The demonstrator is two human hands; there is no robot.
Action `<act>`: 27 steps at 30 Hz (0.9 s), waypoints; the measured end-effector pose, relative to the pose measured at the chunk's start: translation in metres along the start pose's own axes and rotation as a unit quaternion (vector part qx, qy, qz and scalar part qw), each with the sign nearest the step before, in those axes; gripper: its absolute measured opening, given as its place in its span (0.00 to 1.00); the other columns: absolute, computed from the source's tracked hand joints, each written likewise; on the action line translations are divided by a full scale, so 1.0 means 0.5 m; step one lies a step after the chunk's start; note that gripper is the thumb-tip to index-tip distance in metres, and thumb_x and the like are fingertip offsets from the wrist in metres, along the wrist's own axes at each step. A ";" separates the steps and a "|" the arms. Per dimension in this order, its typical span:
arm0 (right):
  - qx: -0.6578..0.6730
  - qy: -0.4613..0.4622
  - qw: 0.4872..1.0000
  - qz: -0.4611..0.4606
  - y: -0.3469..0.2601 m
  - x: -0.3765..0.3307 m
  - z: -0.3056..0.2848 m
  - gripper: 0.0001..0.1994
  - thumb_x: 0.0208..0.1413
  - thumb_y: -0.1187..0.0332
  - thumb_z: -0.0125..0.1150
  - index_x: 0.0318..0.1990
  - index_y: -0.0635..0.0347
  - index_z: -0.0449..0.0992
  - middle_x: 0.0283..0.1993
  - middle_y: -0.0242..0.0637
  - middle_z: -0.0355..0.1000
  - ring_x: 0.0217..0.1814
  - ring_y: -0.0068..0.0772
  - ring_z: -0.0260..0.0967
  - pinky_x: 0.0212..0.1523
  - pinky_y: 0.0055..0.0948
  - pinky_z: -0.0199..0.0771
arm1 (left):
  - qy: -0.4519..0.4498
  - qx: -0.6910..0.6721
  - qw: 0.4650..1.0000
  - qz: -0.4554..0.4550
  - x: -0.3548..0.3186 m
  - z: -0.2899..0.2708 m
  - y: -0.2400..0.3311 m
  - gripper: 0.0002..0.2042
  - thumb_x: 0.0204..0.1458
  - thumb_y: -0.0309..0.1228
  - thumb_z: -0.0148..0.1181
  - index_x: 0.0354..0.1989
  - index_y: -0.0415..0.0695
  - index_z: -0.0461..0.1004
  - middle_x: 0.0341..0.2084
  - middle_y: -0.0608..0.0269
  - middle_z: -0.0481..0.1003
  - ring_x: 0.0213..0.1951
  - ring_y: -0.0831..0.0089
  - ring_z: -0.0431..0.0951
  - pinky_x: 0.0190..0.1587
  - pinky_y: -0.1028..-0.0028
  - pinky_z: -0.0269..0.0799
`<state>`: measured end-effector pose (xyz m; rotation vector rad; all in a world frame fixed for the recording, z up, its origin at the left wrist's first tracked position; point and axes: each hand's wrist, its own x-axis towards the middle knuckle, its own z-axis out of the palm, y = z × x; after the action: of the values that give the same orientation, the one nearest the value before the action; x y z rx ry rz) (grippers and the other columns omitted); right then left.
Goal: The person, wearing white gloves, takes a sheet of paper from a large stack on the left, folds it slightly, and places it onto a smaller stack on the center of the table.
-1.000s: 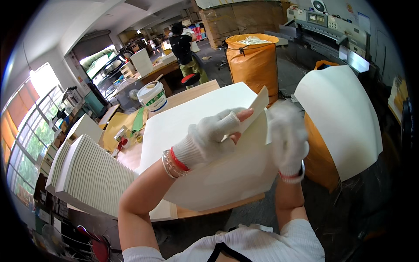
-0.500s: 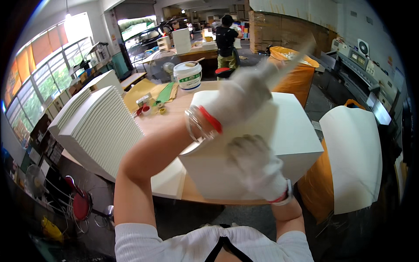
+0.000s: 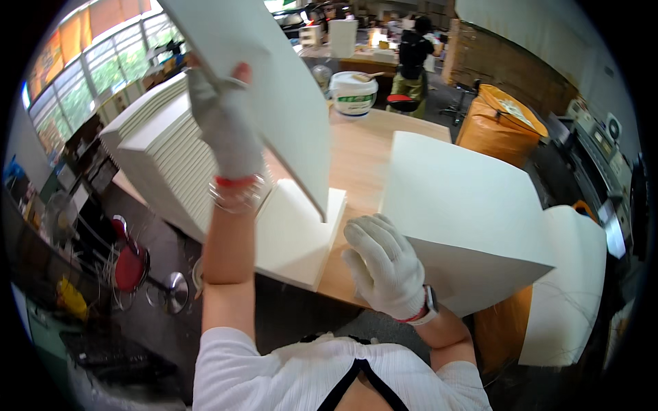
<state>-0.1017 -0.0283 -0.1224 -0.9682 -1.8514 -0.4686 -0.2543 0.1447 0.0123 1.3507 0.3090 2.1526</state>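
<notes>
My left hand (image 3: 232,127), in a white knit glove with bare fingertips showing, is raised at the left and closed on the edge of a white sheet or thin bundle of sheets (image 3: 291,96). That piece stands tilted, its lower corner over a low stack of white paper (image 3: 295,240) on the table. Also gloved, my right hand (image 3: 387,267) has its fingers stretched out, with nothing in it. It is nearest to the front left corner of a tall white paper stack (image 3: 469,195); whether they touch, I cannot tell.
Left of the low stack leans a large layered white stack (image 3: 171,154). A white bucket (image 3: 353,96) with a brush across it stands on the wooden table (image 3: 367,157). Orange sacks (image 3: 504,123) and a red stool (image 3: 130,267) flank it. A person (image 3: 413,58) works farther back.
My left hand has swung from above the tall stack to the left, carrying the white piece. My right hand has moved from the tall stack's top to its front left corner. The view has shifted.
</notes>
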 end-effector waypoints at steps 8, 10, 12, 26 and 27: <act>0.162 -0.025 0.942 0.292 0.055 -0.213 0.363 0.33 0.58 0.60 0.65 0.64 0.67 0.57 0.55 0.51 0.70 0.50 0.46 0.74 0.46 0.36 0.77 | -0.135 0.314 0.903 0.260 -0.316 -0.023 -0.109 0.22 0.52 0.31 0.70 0.55 0.36 0.75 0.61 0.49 0.71 0.62 0.57 0.72 0.50 0.70 0.80; 0.294 0.004 0.888 0.353 0.063 -0.244 0.411 0.28 0.58 0.60 0.63 0.61 0.65 0.61 0.51 0.47 0.71 0.47 0.42 0.74 0.43 0.32 0.76 | -0.194 0.343 0.893 0.219 -0.349 -0.045 -0.166 0.27 0.48 0.28 0.70 0.59 0.39 0.72 0.66 0.50 0.65 0.68 0.54 0.63 0.62 0.63 0.69; 0.392 0.018 0.831 0.395 0.077 -0.257 0.444 0.24 0.59 0.60 0.62 0.57 0.63 0.65 0.47 0.43 0.72 0.44 0.38 0.74 0.40 0.29 0.75 | -0.283 0.287 0.909 0.104 -0.352 -0.102 -0.198 0.28 0.46 0.22 0.66 0.60 0.41 0.72 0.66 0.50 0.65 0.68 0.54 0.62 0.64 0.61 0.67; 0.060 -0.311 0.859 0.403 0.078 -0.353 0.473 0.26 0.51 0.51 0.67 0.50 0.59 0.71 0.51 0.51 0.71 0.53 0.56 0.69 0.50 0.49 0.72 | -0.375 0.468 0.717 -0.356 -0.391 -0.857 -0.404 0.23 0.54 0.23 0.55 0.61 0.38 0.69 0.62 0.49 0.70 0.61 0.55 0.70 0.62 0.67 0.68; 0.050 -0.329 0.861 0.385 0.070 -0.343 0.462 0.26 0.50 0.51 0.68 0.50 0.60 0.72 0.51 0.51 0.69 0.53 0.57 0.69 0.50 0.50 0.72 | -0.378 0.449 0.734 -0.341 -0.399 -0.861 -0.410 0.23 0.54 0.23 0.55 0.61 0.39 0.69 0.62 0.49 0.70 0.61 0.54 0.71 0.63 0.67 0.67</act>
<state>-0.1686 0.0767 -0.3841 -1.8239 -1.8120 0.5098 -0.4981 0.2397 -0.4334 2.0290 1.3541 0.6641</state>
